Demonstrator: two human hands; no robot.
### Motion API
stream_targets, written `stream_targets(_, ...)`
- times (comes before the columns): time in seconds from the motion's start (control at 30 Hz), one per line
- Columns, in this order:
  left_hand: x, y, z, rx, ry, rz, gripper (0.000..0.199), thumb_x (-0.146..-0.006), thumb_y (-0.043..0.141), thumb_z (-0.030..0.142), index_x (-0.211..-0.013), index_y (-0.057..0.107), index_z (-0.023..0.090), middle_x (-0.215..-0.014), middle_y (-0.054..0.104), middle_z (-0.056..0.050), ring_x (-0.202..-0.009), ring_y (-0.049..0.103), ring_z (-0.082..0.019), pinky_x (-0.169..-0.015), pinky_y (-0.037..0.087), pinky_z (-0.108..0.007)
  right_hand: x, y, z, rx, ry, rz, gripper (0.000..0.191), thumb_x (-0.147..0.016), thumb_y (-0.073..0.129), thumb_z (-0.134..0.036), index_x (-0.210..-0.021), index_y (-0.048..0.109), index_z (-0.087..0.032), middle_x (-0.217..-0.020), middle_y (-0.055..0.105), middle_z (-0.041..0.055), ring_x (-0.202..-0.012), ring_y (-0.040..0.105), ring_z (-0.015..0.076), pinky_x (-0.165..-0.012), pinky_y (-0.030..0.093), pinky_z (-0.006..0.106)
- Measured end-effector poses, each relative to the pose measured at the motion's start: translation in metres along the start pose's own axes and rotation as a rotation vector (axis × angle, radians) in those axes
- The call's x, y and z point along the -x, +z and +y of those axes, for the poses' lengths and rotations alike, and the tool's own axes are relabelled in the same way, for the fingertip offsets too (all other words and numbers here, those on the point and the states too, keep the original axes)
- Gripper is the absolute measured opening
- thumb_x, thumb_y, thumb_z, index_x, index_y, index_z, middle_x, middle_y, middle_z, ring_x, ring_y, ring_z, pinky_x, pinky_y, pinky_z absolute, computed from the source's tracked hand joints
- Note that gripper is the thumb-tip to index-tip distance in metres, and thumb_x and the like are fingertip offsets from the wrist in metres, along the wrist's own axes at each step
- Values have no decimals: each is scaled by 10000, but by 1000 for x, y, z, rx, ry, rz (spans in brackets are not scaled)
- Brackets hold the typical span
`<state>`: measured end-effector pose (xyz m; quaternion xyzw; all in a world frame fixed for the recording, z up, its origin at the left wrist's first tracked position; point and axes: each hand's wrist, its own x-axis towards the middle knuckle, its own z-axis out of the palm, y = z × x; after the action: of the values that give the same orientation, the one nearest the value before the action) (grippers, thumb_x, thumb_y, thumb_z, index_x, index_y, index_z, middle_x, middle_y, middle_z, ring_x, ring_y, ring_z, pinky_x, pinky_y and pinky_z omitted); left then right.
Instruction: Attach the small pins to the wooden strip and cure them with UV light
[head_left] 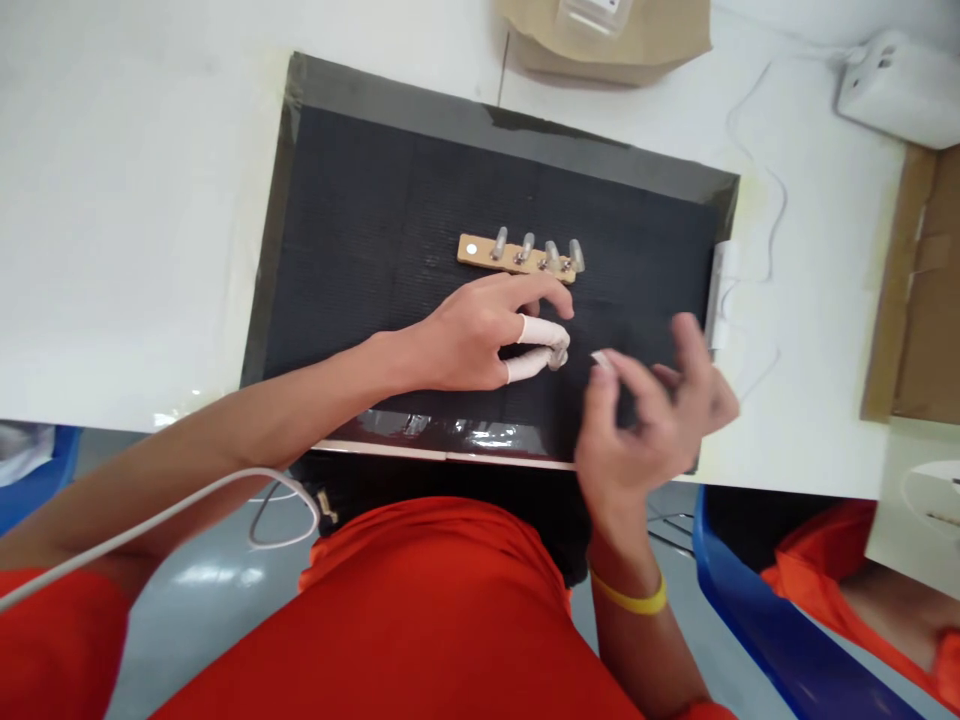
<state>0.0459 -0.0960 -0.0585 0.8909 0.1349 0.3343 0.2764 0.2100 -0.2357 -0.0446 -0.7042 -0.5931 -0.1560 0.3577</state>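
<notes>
On the black mat (360, 230), my left hand (487, 330) wears white finger cots on its thumb and index finger. Those two fingertips pinch a small clear piece (557, 354) whose kind I cannot make out. Just beyond the hand lies a narrow wooden strip (480, 252) with a white dot at one end and several upright translucent tubes (528, 245) on metal fittings. My right hand (652, 410), partly blurred, is raised to the right, with a small white scrap (601, 360) pinched between thumb and index finger; its other fingers are spread.
A brown paper bag (622, 65) with a clear plastic box (596, 15) stands at the back. A white device (900, 90) with a cable sits at the right rear, near cardboard (930, 300). Another person's orange sleeve (817, 570) shows at lower right, by a blue chair (757, 610).
</notes>
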Motion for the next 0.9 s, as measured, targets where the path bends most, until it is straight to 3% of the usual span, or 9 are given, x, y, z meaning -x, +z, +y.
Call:
stream_targets(0.07,0,0,0,-5,-2,-5,157,-929,641,157,-928,783,222,-1166,722,-64,-804,631,-131,-795,541,-296,-1,-1,4,29,144,70,156,-952,693,-232,-1069,794,-252,-1423,683,101,-1228,596,285,-925,554,448)
stream_targets(0.1,1,0,0,-9,0,-7,156,-929,642,154,-926,782,222,-1169,723,-63,-804,631,-130,-805,539,-300,-1,-2,4,24,150,63,154,-952,693,-228,-1067,794,-245,-1428,680,107,-1231,594,287,-923,557,449)
stream_targets(0.27,1,0,-2,20,29,-1,138,-916,647,148,-978,763,192,-1184,724,-87,-822,641,-141,-784,540,-298,-5,-15,-13,-48,-233,-208,163,-914,742,-222,-1066,766,-277,-1449,651,76,-1168,596,234,-954,542,397)
stream_targets(0.33,1,0,-2,23,25,-8,136,-914,648,148,-976,762,191,-1187,723,-89,-824,642,-143,-780,541,-300,-10,-17,-11,-25,-295,-222,170,-926,731,-229,-1082,762,-291,-1435,658,60,-1174,587,234,-970,533,401)
stream_targets(0.47,2,1,-2,-10,16,-15,139,-912,654,140,-967,765,204,-1189,723,-77,-824,645,-141,-796,536,-305,-18,-18,5,8,-249,-127,193,-962,675,-222,-1135,751,-261,-1512,613,89,-1227,573,269,-935,554,429)
stream_targets(0.6,2,2,-3,-2,46,14,128,-917,647,133,-974,757,165,-1167,727,-105,-829,647,-152,-789,542,-304,-21,-21,10,-43,-536,-270,254,-920,758,-246,-1172,737,-270,-1475,654,54,-1214,607,241,-959,572,388)
stream_targets(0.73,1,2,-4,11,41,7,114,-933,657,136,-969,760,172,-1158,728,-103,-813,638,-141,-782,544,-301,-24,-22,11,-36,-352,-142,241,-909,754,-163,-1139,738,-234,-1525,616,108,-1207,612,287,-937,580,451)
stream_targets(0.87,1,-2,0,71,14,23,129,-950,641,138,-1002,752,177,-1174,719,-106,-855,642,-137,-800,564,-300,-16,-31,6,-124,-531,-351,372,-877,799,-157,-1224,708,-254,-1548,601,80,-1232,616,268,-974,575,421)
stream_targets(0.9,2,-5,2,65,12,29,129,-953,640,140,-999,753,184,-1185,717,-106,-884,647,-146,-829,570,-318,-13,-34,5,-141,-513,-361,373,-875,804,-161,-1221,710,-264,-1526,620,71,-1211,625,261,-965,578,416)
